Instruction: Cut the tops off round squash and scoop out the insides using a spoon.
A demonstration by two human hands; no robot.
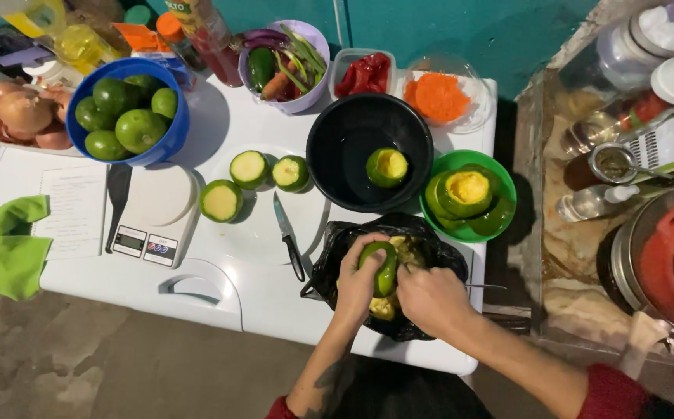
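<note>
You stand at a white table [220, 287] full of food. The biggest bowl is the black bowl [344, 182], and one scooped green half with a yellow inside sits in it. Beside it is a green bowl [507, 203] with more hollowed halves. At the far left is a blue bowl [172, 132] of whole green fruits. Three cut halves [250, 168] lie flat on the table, near a small knife [289, 237] and a kitchen scale [154, 217].

Right in front of you is a black bag [329, 264] at the table's near edge. Over it, your left hand [356, 283] is wrapped tight around the green fruit half [386, 268]. Your right hand [430, 299] is closed too and presses at the fruit's open side. A thin metal tool pokes out past it, but I cannot tell what kind.

The fruit looks small and light, so one hand can carry it. Its skin looks smooth and firm. The wet inside is likely slippery, so hold it by the round green back, cupped in your palm. I think a hard squeeze could crack the thin shell once it is hollow.
</note>
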